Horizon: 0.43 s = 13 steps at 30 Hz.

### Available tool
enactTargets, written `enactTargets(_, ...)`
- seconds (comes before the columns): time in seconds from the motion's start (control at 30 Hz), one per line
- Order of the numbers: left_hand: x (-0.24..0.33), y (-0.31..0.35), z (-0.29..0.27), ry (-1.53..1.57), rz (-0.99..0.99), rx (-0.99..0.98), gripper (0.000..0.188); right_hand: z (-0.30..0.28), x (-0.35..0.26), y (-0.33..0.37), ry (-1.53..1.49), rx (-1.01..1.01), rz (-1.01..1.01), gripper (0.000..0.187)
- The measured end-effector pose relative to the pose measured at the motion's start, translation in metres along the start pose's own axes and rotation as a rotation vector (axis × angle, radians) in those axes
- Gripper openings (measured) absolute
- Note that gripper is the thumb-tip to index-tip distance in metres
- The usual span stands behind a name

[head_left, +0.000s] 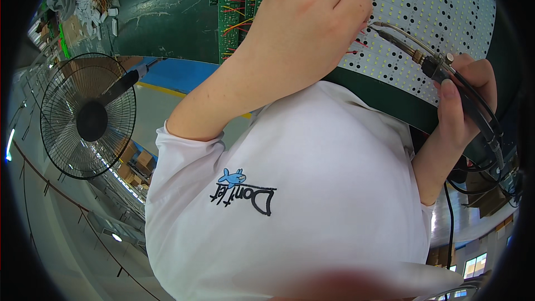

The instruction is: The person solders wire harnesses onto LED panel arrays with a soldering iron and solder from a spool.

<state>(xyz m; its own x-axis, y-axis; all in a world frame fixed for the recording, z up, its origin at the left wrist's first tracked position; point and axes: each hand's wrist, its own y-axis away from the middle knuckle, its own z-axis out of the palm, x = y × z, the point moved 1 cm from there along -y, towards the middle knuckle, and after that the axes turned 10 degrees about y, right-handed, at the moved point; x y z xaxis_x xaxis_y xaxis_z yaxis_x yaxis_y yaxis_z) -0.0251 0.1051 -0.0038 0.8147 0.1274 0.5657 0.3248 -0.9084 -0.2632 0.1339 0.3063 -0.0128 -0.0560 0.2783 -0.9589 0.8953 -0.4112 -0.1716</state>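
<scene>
In my right hand (pixel 467 95) is a soldering iron (pixel 432 68), gripped by its dark handle, with a thin curved metal tube running alongside to its tip. The tip points left, close to the fingertips of my left hand (pixel 315 19). That hand is closed, its fingers curled down over the board's edge area; whatever they pinch is hidden. Beneath both hands lies a white LED panel (pixel 440 8) dotted with small lights and black holes. Short red and yellow wires (pixel 361 43) stick out near my left hand. Green circuit boards (pixel 230 8) with similar wires lie left of my wrist.
The boards rest on a dark green work surface (pixel 167 19). At its far left lie bundled wires with white connectors (pixel 114 25). A black fan (pixel 91 120) stands left of my arm. Black cables (pixel 473 189) hang below my right hand.
</scene>
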Motion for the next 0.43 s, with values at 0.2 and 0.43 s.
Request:
enactTargets(0.2, 0.013, -0.01, -0.01, -0.038, -0.09, -0.101, 0.011, -0.003, 0.003, 0.0, -0.005, -0.031, -0.03, 0.021)
enactTargets(0.43, 0.004, -0.001, -0.002, 0.048, -0.021, 0.018, 0.014, -0.003, -0.008, 0.005, -0.059, 0.086, 0.198, 0.033)
